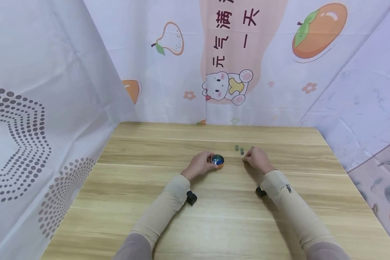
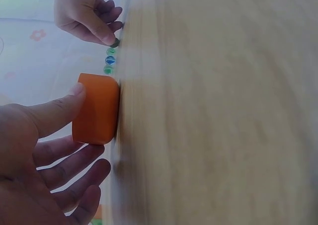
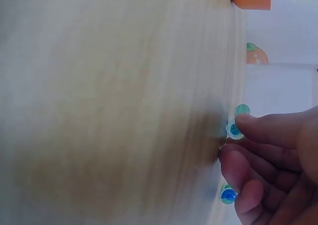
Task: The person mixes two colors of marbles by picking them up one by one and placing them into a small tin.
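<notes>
Orange cup: left grip holding | marbles: near right grip

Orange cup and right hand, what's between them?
Just bare table between the orange cup and right hand in the head view. Left wrist view: marbles appear between, but lie farther back.

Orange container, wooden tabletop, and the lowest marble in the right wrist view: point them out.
Orange container (image 2: 97, 111): left wrist view, side wall.
Wooden tabletop (image 1: 227, 213): head view, bare stretch of surface.
Lowest marble (image 3: 228, 195): right wrist view, blue middle.
</notes>
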A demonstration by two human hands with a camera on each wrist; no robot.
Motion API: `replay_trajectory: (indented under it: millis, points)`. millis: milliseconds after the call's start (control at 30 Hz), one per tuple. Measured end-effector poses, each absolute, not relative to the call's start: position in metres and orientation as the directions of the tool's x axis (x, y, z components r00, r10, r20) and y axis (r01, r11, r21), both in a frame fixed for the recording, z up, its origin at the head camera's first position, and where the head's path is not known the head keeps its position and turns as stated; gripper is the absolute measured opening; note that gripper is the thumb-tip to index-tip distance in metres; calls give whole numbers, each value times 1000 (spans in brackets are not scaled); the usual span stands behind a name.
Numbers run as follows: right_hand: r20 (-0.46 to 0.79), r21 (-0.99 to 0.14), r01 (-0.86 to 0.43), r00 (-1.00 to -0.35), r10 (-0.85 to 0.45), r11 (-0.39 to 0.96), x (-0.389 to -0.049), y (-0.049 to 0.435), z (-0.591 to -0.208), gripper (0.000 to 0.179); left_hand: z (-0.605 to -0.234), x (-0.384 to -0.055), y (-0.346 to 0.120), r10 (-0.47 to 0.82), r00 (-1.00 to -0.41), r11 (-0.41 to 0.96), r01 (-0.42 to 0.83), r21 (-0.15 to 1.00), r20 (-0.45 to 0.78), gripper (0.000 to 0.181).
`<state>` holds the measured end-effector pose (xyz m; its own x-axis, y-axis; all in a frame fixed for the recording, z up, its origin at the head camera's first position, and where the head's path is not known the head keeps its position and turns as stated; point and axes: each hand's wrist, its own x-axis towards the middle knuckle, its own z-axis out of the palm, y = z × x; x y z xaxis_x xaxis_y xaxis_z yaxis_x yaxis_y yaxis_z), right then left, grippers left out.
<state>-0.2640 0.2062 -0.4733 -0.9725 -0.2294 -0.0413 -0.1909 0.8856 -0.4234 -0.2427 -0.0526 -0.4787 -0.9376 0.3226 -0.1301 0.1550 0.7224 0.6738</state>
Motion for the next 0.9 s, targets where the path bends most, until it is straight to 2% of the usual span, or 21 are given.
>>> replay_trajectory:
  millis: [567,900]
  points:
    - [-85,-477,-131,-977,-194,869,-264,201,-475,20,-480,-244,-52,316,-940,725,151,672,-130,50]
    - [-52,-539,-138,-979,-197,831,-260,194,-467,20,-478,-240,-52,312,-942,723,152,674,-121,49]
